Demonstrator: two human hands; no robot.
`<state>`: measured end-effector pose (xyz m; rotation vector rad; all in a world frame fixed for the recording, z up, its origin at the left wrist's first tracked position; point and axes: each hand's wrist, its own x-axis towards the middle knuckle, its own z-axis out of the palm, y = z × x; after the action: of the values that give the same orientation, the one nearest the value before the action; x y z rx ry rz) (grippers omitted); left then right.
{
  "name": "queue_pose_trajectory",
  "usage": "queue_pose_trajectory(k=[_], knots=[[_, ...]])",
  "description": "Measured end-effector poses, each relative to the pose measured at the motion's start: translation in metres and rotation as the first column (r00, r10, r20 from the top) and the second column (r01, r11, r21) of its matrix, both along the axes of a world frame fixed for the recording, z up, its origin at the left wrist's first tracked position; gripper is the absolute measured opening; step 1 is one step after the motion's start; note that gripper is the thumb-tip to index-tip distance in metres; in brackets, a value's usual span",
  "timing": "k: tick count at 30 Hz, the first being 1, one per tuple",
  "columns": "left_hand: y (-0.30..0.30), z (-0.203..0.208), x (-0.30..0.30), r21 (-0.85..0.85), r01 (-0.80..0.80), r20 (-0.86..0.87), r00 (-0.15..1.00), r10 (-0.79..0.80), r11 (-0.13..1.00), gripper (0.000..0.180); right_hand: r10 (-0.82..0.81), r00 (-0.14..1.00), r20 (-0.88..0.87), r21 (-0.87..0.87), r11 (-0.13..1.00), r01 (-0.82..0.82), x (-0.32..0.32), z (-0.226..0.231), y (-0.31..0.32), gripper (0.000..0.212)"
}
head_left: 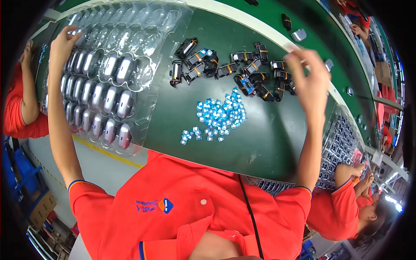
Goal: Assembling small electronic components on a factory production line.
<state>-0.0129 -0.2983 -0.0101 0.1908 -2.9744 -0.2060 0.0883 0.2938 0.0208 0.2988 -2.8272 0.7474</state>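
Observation:
My left hand [64, 43] is at the left side of a clear plastic blister tray [147, 104], fingers bent together. A silvery bit shows at its fingertips; I cannot make out what it is. Rows of silver oval cases [99, 96] fill the tray's nearer pockets, while the far pockets look unfilled. My right hand [308, 76] is raised at the far right edge of the green table, smeared by motion, so its grip is unclear. Left of it lie several black modules with orange bands [251, 67]. A pile of small blue-and-white squares [221, 110] sits nearer me.
Beyond the table's pale rail runs a green belt [320, 45] with scattered silver and black parts. At right is another tray of small parts [340, 143]. Co-workers in red shirts sit at the left [26, 99] and right [333, 212]. A black cord hangs down my front.

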Motion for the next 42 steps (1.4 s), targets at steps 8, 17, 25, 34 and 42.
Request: queue_pose_trajectory(k=[8,17,25,34,42], knots=[[0.07,0.036,-0.017,0.334,0.333,-0.211,0.938,-0.274,0.882,0.039,0.652,0.758,0.003,0.428,0.684,-0.591,0.033,-0.012,-0.051,0.012],[0.278,0.035,-0.033,0.722,0.583,-0.237,0.715,-0.658,0.373,0.037,0.818,0.574,-0.037,0.631,0.465,-0.621,0.023,-0.023,-0.049,0.011],[0.348,0.005,-0.011,0.963,0.255,-0.246,0.7,-0.67,-0.087,0.045,0.312,0.93,-0.193,-0.22,0.91,-0.351,0.015,-0.022,-0.051,0.014],[0.345,-0.003,-0.012,0.945,0.314,-0.301,0.731,-0.612,-0.09,0.037,0.116,0.973,0.199,-0.791,0.606,0.089,-0.062,-0.028,-0.032,0.019],[0.344,-0.009,-0.015,0.839,0.543,-0.432,0.621,-0.654,-0.038,0.032,0.1,0.966,0.239,-0.848,0.507,0.157,-0.066,-0.037,-0.046,0.023]])
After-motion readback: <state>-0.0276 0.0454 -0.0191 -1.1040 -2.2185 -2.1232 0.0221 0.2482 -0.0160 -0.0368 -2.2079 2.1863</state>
